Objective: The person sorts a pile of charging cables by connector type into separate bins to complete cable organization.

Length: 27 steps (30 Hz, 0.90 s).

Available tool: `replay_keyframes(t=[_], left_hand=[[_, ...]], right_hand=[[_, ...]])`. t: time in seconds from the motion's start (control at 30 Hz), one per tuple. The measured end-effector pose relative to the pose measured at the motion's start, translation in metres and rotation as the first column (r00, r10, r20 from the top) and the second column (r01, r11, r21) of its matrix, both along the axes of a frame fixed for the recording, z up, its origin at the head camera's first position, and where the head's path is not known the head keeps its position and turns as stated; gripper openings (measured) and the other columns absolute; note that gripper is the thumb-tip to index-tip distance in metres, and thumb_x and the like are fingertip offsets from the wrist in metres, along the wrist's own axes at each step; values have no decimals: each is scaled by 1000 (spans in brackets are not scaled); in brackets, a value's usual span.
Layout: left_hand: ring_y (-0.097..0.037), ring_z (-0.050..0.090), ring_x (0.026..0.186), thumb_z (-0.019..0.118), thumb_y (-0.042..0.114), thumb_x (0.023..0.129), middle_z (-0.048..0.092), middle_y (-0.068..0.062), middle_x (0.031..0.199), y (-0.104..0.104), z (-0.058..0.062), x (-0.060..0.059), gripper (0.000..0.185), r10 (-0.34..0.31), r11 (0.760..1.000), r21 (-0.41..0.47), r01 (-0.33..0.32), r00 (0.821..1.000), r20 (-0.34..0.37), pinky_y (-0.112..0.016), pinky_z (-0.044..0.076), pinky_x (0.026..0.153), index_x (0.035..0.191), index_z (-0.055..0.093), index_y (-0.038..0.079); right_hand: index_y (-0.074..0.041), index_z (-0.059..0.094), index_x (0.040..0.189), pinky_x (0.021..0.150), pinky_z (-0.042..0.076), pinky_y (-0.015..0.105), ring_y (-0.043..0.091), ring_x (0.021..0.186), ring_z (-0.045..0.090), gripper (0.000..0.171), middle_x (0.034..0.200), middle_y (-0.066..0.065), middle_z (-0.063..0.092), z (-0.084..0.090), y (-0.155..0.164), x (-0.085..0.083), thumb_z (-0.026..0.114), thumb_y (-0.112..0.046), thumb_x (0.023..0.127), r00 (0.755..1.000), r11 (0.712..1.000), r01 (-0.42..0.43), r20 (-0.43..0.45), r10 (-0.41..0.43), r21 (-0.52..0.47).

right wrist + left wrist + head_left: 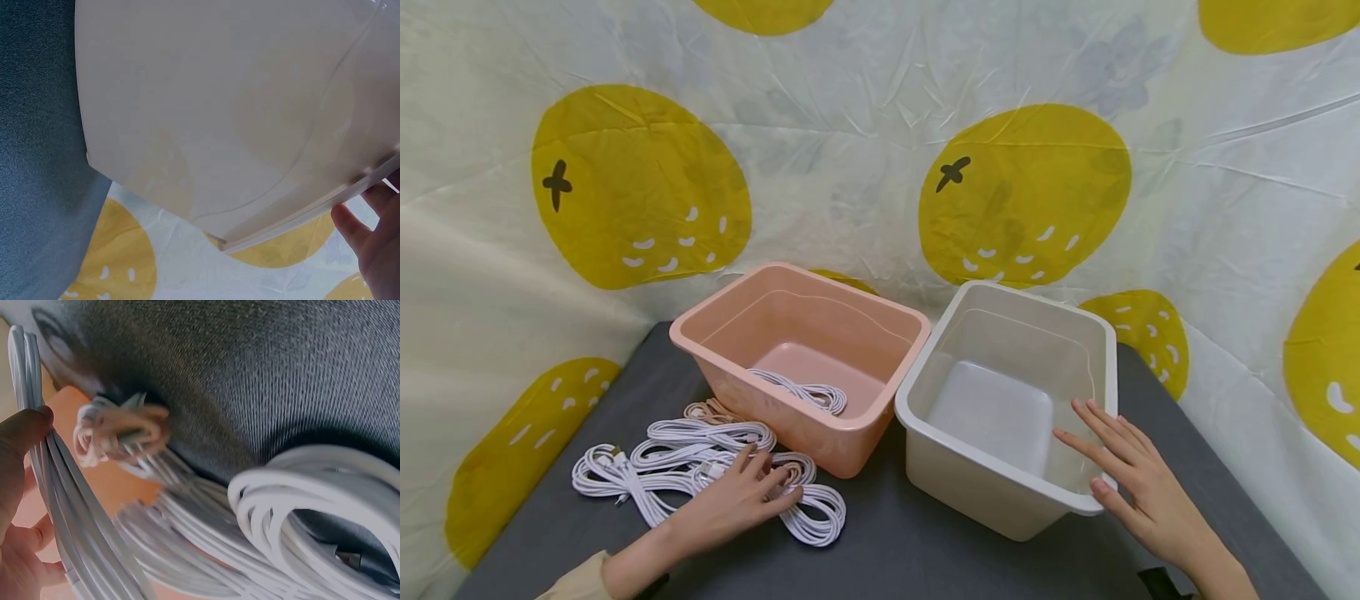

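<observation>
Several coiled white cables (681, 433) lie in a pile on the dark table, left of centre. My left hand (730, 504) is over the pile's right side; up close in the left wrist view, its thumb and fingers pinch a bundled white cable (78, 512). Peach-coloured cable (122, 431) shows beside it. Behind the pile stands a pink bin (842, 450) with a white cable (808, 393) inside. My right hand (1138, 487), fingers spread and straight, reaches over the right rim of a cream bin (970, 483). In the right wrist view, its thumb is by the rim.
The two bins stand side by side, their rims close together. A dark cloth (887, 542) covers the table. Behind and beside it hangs a pale curtain (850, 192) printed with big yellow fruit.
</observation>
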<state>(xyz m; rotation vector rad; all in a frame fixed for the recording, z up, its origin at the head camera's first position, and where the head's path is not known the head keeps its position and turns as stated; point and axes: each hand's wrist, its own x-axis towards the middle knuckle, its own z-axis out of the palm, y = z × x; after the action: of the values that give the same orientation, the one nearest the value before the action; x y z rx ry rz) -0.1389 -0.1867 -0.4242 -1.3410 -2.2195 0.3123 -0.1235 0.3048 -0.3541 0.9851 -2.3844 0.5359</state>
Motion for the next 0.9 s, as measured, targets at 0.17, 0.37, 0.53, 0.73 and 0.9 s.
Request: replay_keyframes(t=[0.17, 0.37, 0.53, 0.73, 0.9], left_hand=[[-24, 48, 94, 38, 5, 78, 54, 0, 105, -5, 5, 2, 44, 29, 1000, -3, -29, 1000, -8, -52, 41, 80, 114, 52, 25], [-22, 46, 94, 16, 2, 92, 53, -1, 104, -10, 11, 4, 48, 56, 998, 2, -56, 998, -9, -49, 40, 78, 117, 51, 25], [-24, 46, 95, 40, 3, 77, 52, -2, 105, -14, 20, 6, 48, 64, 998, -5, -64, 997, 34, -50, 39, 80, 120, 50, 24], [-24, 47, 96, 57, 10, 71, 53, -2, 106, -18, 32, 6, 52, 66, 998, -1, -66, 998, 23, -50, 36, 83, 120, 50, 26], [-24, 45, 97, 77, 5, 55, 52, -2, 107, -19, 46, 7, 73, 95, 995, 0, -95, 995, 43, -51, 36, 83, 119, 52, 26]], right_hand=[[-11, 54, 124, 110, 4, 22, 23, 135, 23, 37, 143, 13, 33, 0, 0, 0, 47, -23, 90, 1000, 1000, 0, 2, 0, -2], [-11, 53, 124, 110, 3, 21, 22, 136, 23, 37, 143, 12, 33, -1, 0, 0, 48, -22, 89, 1000, 1000, 4, 10, -4, -3], [-11, 53, 124, 110, 3, 21, 22, 136, 22, 37, 143, 11, 33, -1, 0, 0, 49, -22, 89, 1000, 1000, 7, 11, -7, -2], [-11, 54, 123, 110, 4, 21, 22, 136, 23, 36, 143, 12, 33, -1, 1, 0, 48, -22, 89, 1000, 1000, 0, 0, 0, -3], [-10, 54, 123, 110, 4, 21, 23, 136, 23, 36, 142, 13, 34, -1, 1, -1, 47, -23, 90, 1000, 1000, -7, -2, 7, -8]])
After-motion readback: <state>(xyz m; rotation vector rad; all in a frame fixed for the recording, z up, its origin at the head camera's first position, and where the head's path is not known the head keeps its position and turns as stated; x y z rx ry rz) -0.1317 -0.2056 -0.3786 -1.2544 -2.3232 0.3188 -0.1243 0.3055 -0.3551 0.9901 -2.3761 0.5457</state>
